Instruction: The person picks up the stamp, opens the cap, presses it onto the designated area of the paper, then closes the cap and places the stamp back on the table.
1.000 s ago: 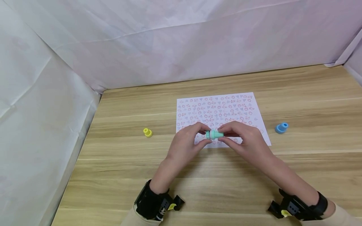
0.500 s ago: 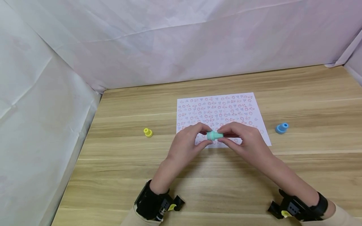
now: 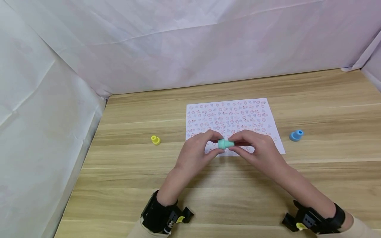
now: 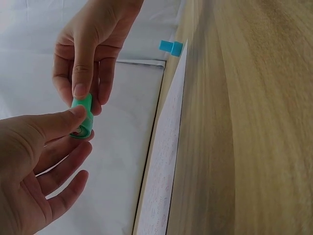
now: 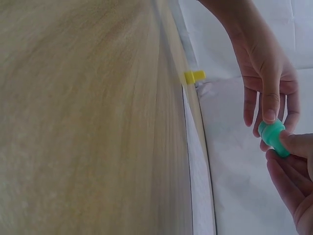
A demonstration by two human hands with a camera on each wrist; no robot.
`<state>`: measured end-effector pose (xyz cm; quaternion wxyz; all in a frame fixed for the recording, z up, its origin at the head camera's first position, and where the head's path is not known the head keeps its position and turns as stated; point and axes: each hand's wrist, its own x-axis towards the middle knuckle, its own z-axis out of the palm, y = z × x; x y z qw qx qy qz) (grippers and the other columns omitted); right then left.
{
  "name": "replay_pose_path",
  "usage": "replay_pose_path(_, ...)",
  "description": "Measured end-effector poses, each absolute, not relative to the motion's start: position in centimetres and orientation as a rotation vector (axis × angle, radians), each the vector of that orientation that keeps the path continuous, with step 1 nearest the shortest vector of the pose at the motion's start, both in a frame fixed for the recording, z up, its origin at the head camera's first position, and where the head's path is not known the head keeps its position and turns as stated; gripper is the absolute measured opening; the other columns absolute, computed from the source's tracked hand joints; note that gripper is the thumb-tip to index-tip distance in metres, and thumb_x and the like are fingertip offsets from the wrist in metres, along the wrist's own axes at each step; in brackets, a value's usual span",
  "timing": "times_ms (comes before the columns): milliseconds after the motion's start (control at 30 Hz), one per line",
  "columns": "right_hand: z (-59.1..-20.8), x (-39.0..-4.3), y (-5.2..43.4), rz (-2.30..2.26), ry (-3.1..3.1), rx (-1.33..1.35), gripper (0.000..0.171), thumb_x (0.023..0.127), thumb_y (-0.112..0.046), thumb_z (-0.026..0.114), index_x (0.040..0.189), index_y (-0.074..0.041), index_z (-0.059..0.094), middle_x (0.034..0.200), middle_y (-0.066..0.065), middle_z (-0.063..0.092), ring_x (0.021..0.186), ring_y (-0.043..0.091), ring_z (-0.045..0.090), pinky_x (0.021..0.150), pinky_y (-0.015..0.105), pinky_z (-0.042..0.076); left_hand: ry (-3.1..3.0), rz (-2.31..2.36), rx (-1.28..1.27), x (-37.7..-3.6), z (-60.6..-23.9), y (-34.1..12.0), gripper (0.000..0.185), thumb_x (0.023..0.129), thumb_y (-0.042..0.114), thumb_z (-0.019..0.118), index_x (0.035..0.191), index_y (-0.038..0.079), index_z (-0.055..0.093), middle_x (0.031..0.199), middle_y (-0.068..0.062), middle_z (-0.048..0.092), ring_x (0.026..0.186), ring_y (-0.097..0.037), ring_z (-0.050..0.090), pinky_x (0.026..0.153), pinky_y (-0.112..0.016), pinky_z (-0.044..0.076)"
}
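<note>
A small mint-green capped stamp (image 3: pixel 225 144) lies sideways between my two hands, above the near edge of a printed sheet of paper (image 3: pixel 226 115). My left hand (image 3: pixel 196 150) pinches its wide cap end between thumb and fingers. The narrow handle end is pinched by my right hand (image 3: pixel 261 148). In the left wrist view the green stamp (image 4: pixel 84 115) shows thumbs pressed on it from both hands. From the right wrist, both the wide and narrow parts of the stamp (image 5: pixel 274 137) are visible, tilted. Fingertips hide parts of it.
A yellow stepped piece of similar shape (image 3: pixel 155 139) stands on the wooden table (image 3: pixel 125 185) left of the paper. To the right is a blue one (image 3: pixel 296 135). White cloth (image 3: pixel 178 46) hangs behind the table and along its left side.
The white band seen between the stamp's cap and body a second ago has disappeared as the two parts came together. Both hands keep nearly the same place.
</note>
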<state>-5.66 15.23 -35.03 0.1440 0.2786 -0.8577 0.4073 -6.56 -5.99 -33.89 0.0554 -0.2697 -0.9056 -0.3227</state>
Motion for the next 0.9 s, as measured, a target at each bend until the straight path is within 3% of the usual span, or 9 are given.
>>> replay_pose_path(667, -35.16, -5.33, 14.95, 1.207, -2.487, 0.791, 0.031, 0.072, 0.001, 0.084, 0.098, -0.012, 0.074, 0.092, -0.004, 0.076, 0.084, 0.01, 0.074, 0.078, 0.008, 0.054, -2.767, -0.951, -0.845, -6.37, -33.9, -6.41, 0.051, 0.081, 0.029, 0.083, 0.127, 0.019, 0.062, 0.104, 0.006, 0.078, 0.096, -0.011, 0.073, 0.091, -0.032, 0.056)
replay_pose_path(900, -35.09, -5.3, 15.03, 1.205, -2.532, 0.769, 0.032, 0.073, 0.0, 0.085, 0.1, -0.013, 0.073, 0.093, -0.005, 0.076, 0.082, 0.007, 0.072, 0.076, 0.015, 0.058, -2.769, -0.968, -0.857, -6.41, -34.12, -6.42, 0.052, 0.083, 0.028, 0.082, 0.129, 0.019, 0.06, 0.105, 0.005, 0.078, 0.098, -0.012, 0.073, 0.093, -0.032, 0.056)
